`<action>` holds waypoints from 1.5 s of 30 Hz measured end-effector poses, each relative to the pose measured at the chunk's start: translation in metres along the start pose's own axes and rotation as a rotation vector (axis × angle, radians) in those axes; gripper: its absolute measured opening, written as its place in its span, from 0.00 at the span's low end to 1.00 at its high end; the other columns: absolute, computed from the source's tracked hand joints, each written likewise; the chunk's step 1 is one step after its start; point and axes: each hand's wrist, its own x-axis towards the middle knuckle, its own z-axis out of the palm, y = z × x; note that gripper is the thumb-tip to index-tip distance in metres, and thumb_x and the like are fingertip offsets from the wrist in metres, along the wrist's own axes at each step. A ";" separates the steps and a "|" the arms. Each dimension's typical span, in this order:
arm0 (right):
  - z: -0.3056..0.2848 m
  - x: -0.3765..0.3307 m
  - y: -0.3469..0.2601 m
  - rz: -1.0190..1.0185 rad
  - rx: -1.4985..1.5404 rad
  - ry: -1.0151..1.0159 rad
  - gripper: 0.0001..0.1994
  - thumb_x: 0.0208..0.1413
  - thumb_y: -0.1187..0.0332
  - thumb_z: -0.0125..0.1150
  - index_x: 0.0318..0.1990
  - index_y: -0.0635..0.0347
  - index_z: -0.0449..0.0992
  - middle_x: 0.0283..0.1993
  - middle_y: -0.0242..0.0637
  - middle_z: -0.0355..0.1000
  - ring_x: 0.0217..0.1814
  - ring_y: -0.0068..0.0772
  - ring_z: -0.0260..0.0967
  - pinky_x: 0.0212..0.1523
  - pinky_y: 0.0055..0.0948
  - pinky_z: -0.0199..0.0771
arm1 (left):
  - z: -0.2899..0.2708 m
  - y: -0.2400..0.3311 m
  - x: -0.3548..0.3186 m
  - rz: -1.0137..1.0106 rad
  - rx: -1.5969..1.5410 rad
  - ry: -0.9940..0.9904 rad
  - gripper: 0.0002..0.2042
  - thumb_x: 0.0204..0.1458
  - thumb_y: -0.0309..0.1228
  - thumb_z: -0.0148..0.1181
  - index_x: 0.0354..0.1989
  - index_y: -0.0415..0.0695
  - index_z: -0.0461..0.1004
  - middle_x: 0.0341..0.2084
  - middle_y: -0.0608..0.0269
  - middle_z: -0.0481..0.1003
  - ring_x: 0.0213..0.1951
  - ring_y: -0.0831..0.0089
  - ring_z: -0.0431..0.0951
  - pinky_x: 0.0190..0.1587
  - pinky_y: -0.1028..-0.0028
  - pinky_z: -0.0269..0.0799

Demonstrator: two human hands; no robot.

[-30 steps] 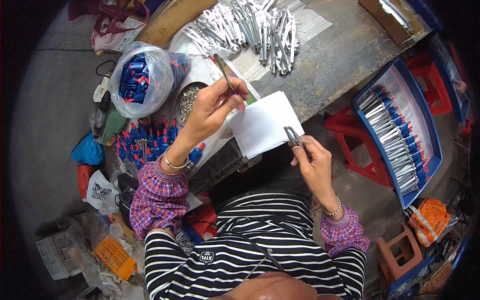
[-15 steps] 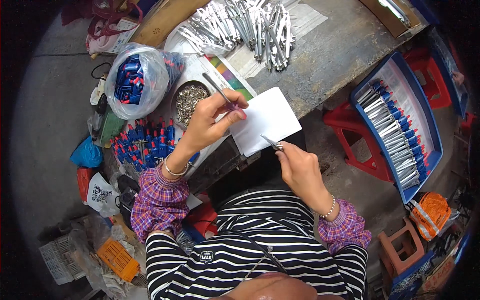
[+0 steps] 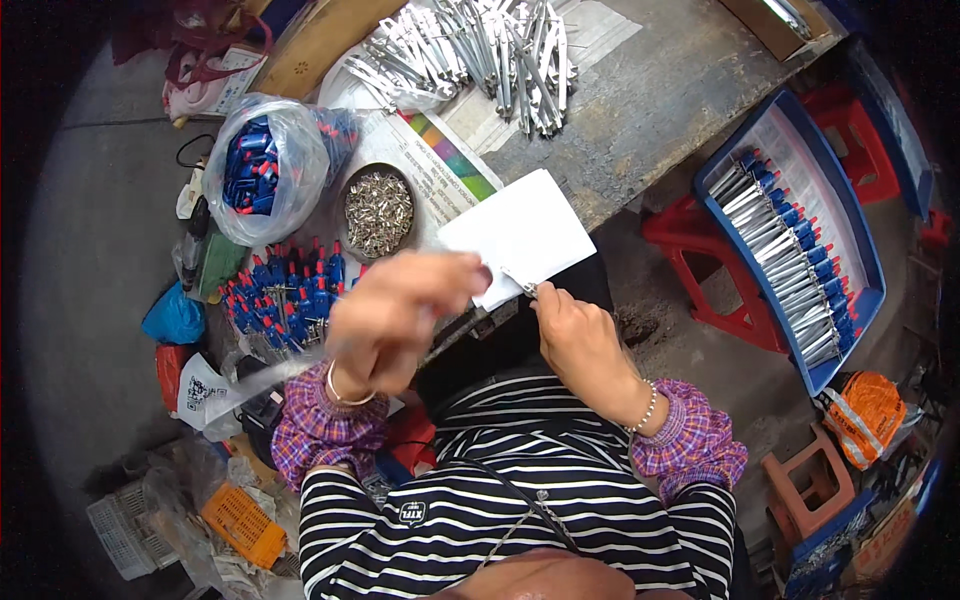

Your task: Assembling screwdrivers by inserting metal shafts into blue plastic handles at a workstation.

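My left hand (image 3: 395, 315) is smeared by motion, in front of the work table's near edge. A blurred, pale metal rod (image 3: 265, 383) sticks out from it toward the lower left. My right hand (image 3: 585, 345) is closed around a small shiny metal piece (image 3: 527, 288), its tip over the white paper (image 3: 520, 225); its exact kind cannot be made out. Left of the paper stands a round bowl (image 3: 347, 232) filled with small metal fittings (image 3: 380, 212). Several blue handles with red tips (image 3: 285, 295) lie heaped beside it.
Long metal rods (image 3: 490, 55) are piled at the table's back. A clear plastic bag (image 3: 300, 200) holds more blue-and-red handles. At right, a blue tray (image 3: 880, 300) with a row of handled rods rests by red stools (image 3: 720, 300). An orange bag (image 3: 868, 415) lies lower right.
My left hand has swung down and nearer to me, and the rod now points to the lower left instead of up. My right hand has shifted slightly left.
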 end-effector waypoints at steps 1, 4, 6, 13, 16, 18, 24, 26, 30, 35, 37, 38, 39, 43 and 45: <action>0.000 0.000 -0.002 0.004 0.058 0.003 0.05 0.52 0.75 0.53 0.30 0.64 0.63 0.21 0.44 0.66 0.22 0.46 0.69 0.21 0.38 0.70 | 0.003 -0.012 -0.006 0.141 -0.161 -0.009 0.07 0.54 0.17 0.44 0.40 0.39 0.60 0.35 0.48 0.70 0.38 0.60 0.74 0.48 0.58 0.71; 0.004 0.002 -0.004 -0.023 0.023 0.034 0.04 0.52 0.75 0.52 0.31 0.64 0.63 0.21 0.45 0.65 0.22 0.46 0.69 0.21 0.38 0.70 | 0.021 -0.042 -0.040 -0.444 -0.033 -0.012 0.07 0.54 0.17 0.45 0.40 0.38 0.59 0.34 0.51 0.70 0.38 0.62 0.73 0.47 0.63 0.69; 0.008 -0.001 -0.001 -0.007 0.080 -0.002 0.04 0.51 0.76 0.52 0.32 0.65 0.64 0.21 0.46 0.66 0.22 0.48 0.69 0.22 0.39 0.69 | 0.019 -0.043 -0.042 -0.543 -0.147 0.125 0.06 0.54 0.17 0.46 0.39 0.36 0.61 0.33 0.52 0.71 0.39 0.64 0.73 0.46 0.67 0.68; -0.006 0.003 0.009 0.019 0.388 0.138 0.03 0.52 0.74 0.55 0.34 0.63 0.70 0.20 0.42 0.69 0.21 0.47 0.69 0.20 0.36 0.68 | -0.019 -0.042 0.004 -0.382 0.236 -0.102 0.08 0.43 0.14 0.54 0.33 0.35 0.72 0.33 0.53 0.74 0.38 0.63 0.75 0.42 0.70 0.70; -0.016 0.003 0.014 0.072 0.470 0.341 0.05 0.51 0.74 0.56 0.35 0.64 0.72 0.21 0.40 0.70 0.19 0.42 0.69 0.19 0.34 0.68 | -0.034 -0.052 0.029 -0.312 0.575 -0.241 0.09 0.40 0.15 0.54 0.31 0.37 0.74 0.35 0.53 0.74 0.40 0.58 0.75 0.42 0.68 0.71; -0.020 0.002 0.024 0.054 0.314 0.379 0.06 0.50 0.74 0.56 0.34 0.66 0.72 0.26 0.41 0.72 0.22 0.38 0.71 0.20 0.32 0.70 | -0.047 -0.068 0.037 -0.230 0.789 -0.399 0.12 0.34 0.13 0.51 0.29 0.37 0.73 0.33 0.53 0.73 0.43 0.55 0.73 0.45 0.66 0.69; -0.001 0.009 0.031 0.033 0.383 0.525 0.10 0.49 0.73 0.56 0.37 0.72 0.70 0.42 0.51 0.70 0.34 0.48 0.72 0.31 0.33 0.76 | -0.090 -0.106 0.016 -0.149 1.059 -0.636 0.13 0.36 0.14 0.48 0.33 0.36 0.71 0.39 0.54 0.71 0.49 0.53 0.68 0.51 0.62 0.65; 0.007 0.008 0.032 0.062 0.439 0.533 0.11 0.50 0.74 0.55 0.38 0.73 0.69 0.44 0.52 0.69 0.34 0.49 0.72 0.31 0.35 0.76 | -0.103 -0.122 0.004 -0.155 1.110 -0.671 0.14 0.39 0.13 0.47 0.37 0.37 0.71 0.42 0.53 0.71 0.50 0.53 0.68 0.51 0.63 0.64; -0.003 0.001 0.027 0.075 0.444 0.482 0.08 0.50 0.74 0.55 0.36 0.70 0.68 0.37 0.47 0.69 0.29 0.48 0.71 0.27 0.37 0.73 | -0.111 -0.133 -0.001 -0.252 1.104 -0.653 0.14 0.44 0.14 0.45 0.40 0.37 0.70 0.45 0.52 0.70 0.50 0.53 0.68 0.51 0.63 0.64; 0.004 0.008 0.018 0.047 0.485 0.566 0.08 0.47 0.72 0.56 0.27 0.69 0.68 0.29 0.48 0.68 0.28 0.52 0.70 0.27 0.41 0.71 | -0.123 -0.129 -0.003 -0.317 1.064 -0.654 0.17 0.47 0.14 0.43 0.46 0.39 0.69 0.49 0.51 0.69 0.52 0.54 0.68 0.52 0.64 0.63; 0.005 0.007 0.019 0.057 0.523 0.608 0.08 0.47 0.72 0.56 0.27 0.69 0.68 0.28 0.48 0.68 0.28 0.52 0.70 0.27 0.41 0.71 | -0.120 -0.130 0.001 -0.332 1.038 -0.657 0.18 0.47 0.14 0.42 0.47 0.39 0.69 0.49 0.51 0.68 0.52 0.54 0.67 0.53 0.64 0.63; 0.005 0.006 0.020 0.058 0.562 0.645 0.08 0.47 0.71 0.56 0.27 0.70 0.69 0.27 0.48 0.68 0.28 0.52 0.70 0.27 0.41 0.71 | -0.118 -0.131 0.003 -0.335 1.021 -0.673 0.20 0.47 0.13 0.42 0.48 0.40 0.68 0.50 0.51 0.68 0.53 0.54 0.67 0.53 0.64 0.63; 0.007 0.007 0.020 0.078 0.554 0.661 0.08 0.47 0.71 0.56 0.27 0.70 0.69 0.27 0.48 0.68 0.28 0.52 0.70 0.27 0.41 0.71 | -0.119 -0.131 0.004 -0.338 1.006 -0.691 0.21 0.46 0.13 0.41 0.50 0.40 0.68 0.51 0.51 0.67 0.53 0.54 0.67 0.54 0.64 0.62; 0.011 0.006 0.016 0.053 0.546 0.642 0.07 0.48 0.72 0.55 0.27 0.68 0.67 0.28 0.46 0.66 0.30 0.49 0.69 0.28 0.41 0.69 | -0.124 -0.111 0.006 -0.431 0.979 -0.665 0.24 0.45 0.13 0.40 0.53 0.42 0.67 0.53 0.50 0.66 0.54 0.54 0.66 0.55 0.64 0.62; 0.008 0.002 0.013 0.095 0.616 0.678 0.08 0.48 0.71 0.55 0.27 0.69 0.68 0.26 0.47 0.67 0.28 0.50 0.69 0.29 0.42 0.69 | -0.142 -0.120 -0.005 -0.358 0.952 -0.617 0.29 0.40 0.11 0.40 0.54 0.45 0.67 0.54 0.51 0.65 0.55 0.55 0.66 0.55 0.64 0.62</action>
